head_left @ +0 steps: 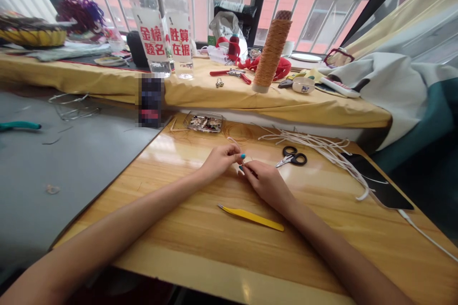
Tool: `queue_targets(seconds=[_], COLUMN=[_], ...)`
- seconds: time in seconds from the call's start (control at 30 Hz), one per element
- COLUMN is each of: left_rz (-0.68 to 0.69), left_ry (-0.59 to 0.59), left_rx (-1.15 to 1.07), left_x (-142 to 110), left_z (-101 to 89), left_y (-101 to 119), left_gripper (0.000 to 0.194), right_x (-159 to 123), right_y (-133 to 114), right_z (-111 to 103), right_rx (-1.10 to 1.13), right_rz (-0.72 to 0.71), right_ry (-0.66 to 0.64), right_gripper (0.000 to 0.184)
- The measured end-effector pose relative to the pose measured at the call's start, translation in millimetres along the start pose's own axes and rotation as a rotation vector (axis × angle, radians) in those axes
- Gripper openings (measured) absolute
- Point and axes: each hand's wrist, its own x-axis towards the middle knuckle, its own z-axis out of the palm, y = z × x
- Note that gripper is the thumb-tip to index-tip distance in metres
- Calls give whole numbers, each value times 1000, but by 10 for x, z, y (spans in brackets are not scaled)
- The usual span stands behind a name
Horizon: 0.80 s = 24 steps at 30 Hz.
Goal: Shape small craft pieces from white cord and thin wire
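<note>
Above the middle of the wooden table (179, 228), my left hand (223, 158) is closed in a pinch on a short white cord (233, 141), whose curved end sticks up past the fingers. Close against it, my right hand (263, 176) also pinches, its fingertips at the lower part of the same cord. What lies right between the fingertips is too small to make out. Yellow tweezers (252, 218) lie on the table below my hands. Scissors with black handles (294, 157) rest to the right of them, blades pointing toward my right hand.
Behind my hands stands a clear box of small beads (203, 122). A bundle of white cords (322, 145) lies at the right, partly over a phone (382, 186) with a cable. On the yellow-covered sill stand an orange thread spool (272, 52), bottles (179, 28) and red-handled pliers (232, 74).
</note>
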Motion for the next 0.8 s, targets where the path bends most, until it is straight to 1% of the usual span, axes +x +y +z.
queue_targets(seconds=[0.07,0.17,0.2,0.23,0.27,0.3,0.37,0.4,0.43,0.5,0.57,0.63,0.7,0.8], left_rz=[-8,1,17,41,73,113,234,317,409,596,738,820,873,922], left_ry=[-6,-69,-75,-55,-5,71,229,271,276,205,90,-8,-69,-86], left_rx=[-11,-5,22,56,98,146,277,369,479,717,938,1109,1217,1297], left_x=[1,-6,-13,-22,-33,-47,-83,-102,-122,-158,-184,-195,-194,-187], left_z=[-1,4,8,13,19,27,42,50,57,67,68,57,36,3], left_y=[3,18,29,43,59,76,106,118,125,132,130,126,121,119], left_gripper=[22,23,22,21,19,18,23,24,23,20,20,23,24,24], right_x=[20,43,47,50,52,52,53,53,53,52,51,51,54,60], right_y=[8,41,57,72,86,99,114,117,115,102,85,73,70,75], right_z=[-34,-75,-84,-91,-96,-101,-111,-116,-121,-128,-127,-119,-107,-90], right_rx=[227,644,751,841,919,990,1095,1126,1145,1171,1192,1196,1190,1205], right_rz=[91,307,368,416,456,488,525,533,535,523,506,493,504,553], right_ry=[-78,-208,-224,-223,-200,-159,-47,9,57,110,118,99,94,114], right_gripper=[24,22,22,22,22,20,16,16,15,15,15,15,16,16])
